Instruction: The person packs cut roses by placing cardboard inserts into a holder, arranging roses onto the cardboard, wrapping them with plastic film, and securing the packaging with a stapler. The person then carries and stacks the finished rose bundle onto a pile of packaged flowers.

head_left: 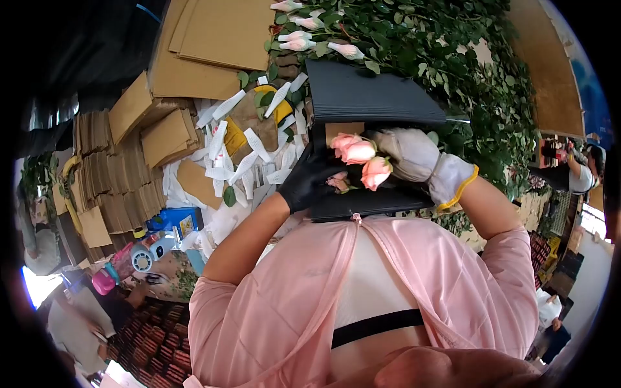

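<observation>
Pink roses point(352, 149) lie in a black holder point(375, 94) with raised sides, close in front of my body. My left hand point(309, 180), in a black glove, is at the holder's left end beside the blooms; its fingers are dark against the black holder and hard to make out. My right hand point(411, 155), in a whitish glove with a yellow cuff edge, curls just right of the roses, around the part below the blooms. Another, duller pink bloom point(338, 182) sits lower, near my left fingers.
White mesh sleeves point(246, 167) are heaped at the left, near stacked cardboard point(107, 171) and cardboard sheets point(223, 35). Leafy stems point(472, 84) cover the surface beyond the holder; netted roses point(297, 44) lie at the top. A blue container point(178, 221) stands lower left. Other people point(585, 169) are at the edges.
</observation>
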A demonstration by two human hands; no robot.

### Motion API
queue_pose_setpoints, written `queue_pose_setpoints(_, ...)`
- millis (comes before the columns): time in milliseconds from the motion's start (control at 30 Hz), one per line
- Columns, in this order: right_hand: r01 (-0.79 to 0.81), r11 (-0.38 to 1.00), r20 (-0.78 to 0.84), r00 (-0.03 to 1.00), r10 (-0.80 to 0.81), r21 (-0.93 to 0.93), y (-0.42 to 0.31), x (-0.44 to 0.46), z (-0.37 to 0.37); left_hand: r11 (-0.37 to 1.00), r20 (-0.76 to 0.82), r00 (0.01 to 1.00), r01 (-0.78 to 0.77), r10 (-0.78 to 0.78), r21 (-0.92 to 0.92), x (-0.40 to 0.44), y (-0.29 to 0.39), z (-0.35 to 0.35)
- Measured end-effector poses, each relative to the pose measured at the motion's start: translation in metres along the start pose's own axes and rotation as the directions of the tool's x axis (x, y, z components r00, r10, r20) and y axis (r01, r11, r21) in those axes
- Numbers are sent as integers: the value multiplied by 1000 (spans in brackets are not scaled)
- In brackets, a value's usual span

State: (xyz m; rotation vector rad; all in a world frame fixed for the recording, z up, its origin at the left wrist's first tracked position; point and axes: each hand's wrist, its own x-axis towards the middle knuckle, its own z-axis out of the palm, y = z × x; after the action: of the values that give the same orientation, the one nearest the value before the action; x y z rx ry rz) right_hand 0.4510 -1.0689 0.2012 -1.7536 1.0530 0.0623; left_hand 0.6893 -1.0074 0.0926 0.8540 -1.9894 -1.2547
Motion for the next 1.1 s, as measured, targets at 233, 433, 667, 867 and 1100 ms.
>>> queue_pose_setpoints(233,167,737,-30,969,-247,-655,13,8,30,933,-74,994,-51,82,356,9,5,-10)
queue_pose_setpoints(433,327,817,-144,887,-438,-475,-16,-12,-8,932,-52,960,-254,276,258,14,-14,-6)
queue_pose_setpoints(667,96,657,-218,899,-379,-748,12,15,24,832,-99,990,-32,104,554,6,-1,-3)
queue_pose_setpoints(867,56,617,-238,893,-383,-785,31,24,33,764,-44,959,-195,281,615,27,13,-21)
queue_pose_setpoints(1100,-193,588,-391,891,-231,-785,-44,-46,-11,958,-12,991,-125,133,258,36,-14,-14)
